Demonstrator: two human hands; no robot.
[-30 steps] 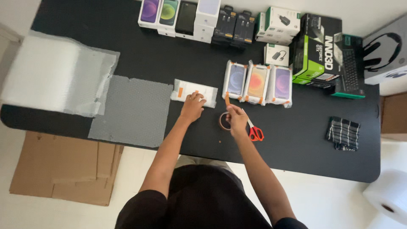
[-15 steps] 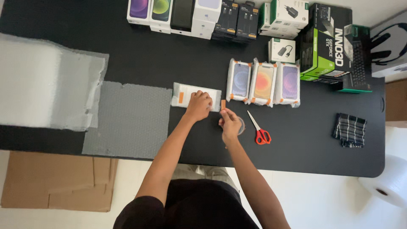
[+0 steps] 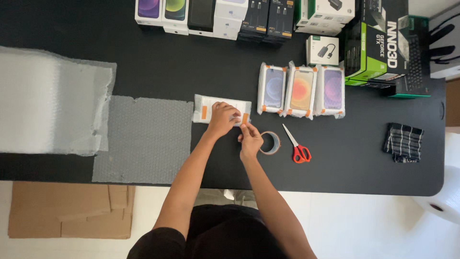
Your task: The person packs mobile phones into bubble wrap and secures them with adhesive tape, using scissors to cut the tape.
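Nearest, below the bench edge, flattened brown cardboard [image 3: 67,211] lies on the pale floor, and a white roll of wrap [image 3: 443,204] peeks in at the far right. On the matte black bench [image 3: 364,168], one flat sheet of grey bubble wrap [image 3: 143,139] lies left of the arms, with a broad translucent length of the same wrap [image 3: 48,100] just beside it. The left hand [image 3: 221,119] rests fingers-down on a small box wrapped in bubble wrap with two orange tape tabs [image 3: 211,108], pressing it flat near the bench's middle. The right hand [image 3: 250,140] pinches the tab at that package's right end, fingertips closed on it. Just right of it sit one ring-shaped roll of clear tape [image 3: 271,143] and one pair of red-handled scissors [image 3: 297,146]; well to the right lies one folded dark checked cloth [image 3: 403,142]. Further back, three more wrapped boxes with orange tabs [image 3: 301,90] stand side by side, touching. Along the far edge runs a row of upright boxes: slim phone-shaped cartons in purple, green, black and white [image 3: 191,14], small dark ones [image 3: 268,19], white accessory cartons [image 3: 322,50], and one big green-and-black box [image 3: 378,48].
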